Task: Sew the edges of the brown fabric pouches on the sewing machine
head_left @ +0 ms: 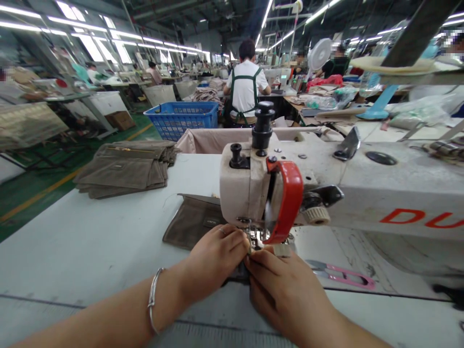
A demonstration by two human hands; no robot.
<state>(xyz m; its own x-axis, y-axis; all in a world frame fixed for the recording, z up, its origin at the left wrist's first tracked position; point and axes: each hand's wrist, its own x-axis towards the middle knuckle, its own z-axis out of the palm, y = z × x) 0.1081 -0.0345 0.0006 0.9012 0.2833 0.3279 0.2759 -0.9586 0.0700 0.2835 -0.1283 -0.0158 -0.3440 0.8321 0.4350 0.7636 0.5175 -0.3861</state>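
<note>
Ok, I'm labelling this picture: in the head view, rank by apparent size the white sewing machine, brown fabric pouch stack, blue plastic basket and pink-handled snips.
White sewing machine
Brown pouch stack
Blue basket, though farther away, so real size unsure
Pink-handled snips

You get bright ceiling tubes [77,23] and glaring windows [91,46] lighting your pale tabletop [108,241], with softness in the distance and stretched edges.

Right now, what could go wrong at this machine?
Left hand and right hand crowd the sewing head; fingers could get caught.
Pink-handled snips lie beside the right hand, which might brush them.
The pouch stack sits at the far-left edge of the table; a nudge could tip it off.
</note>
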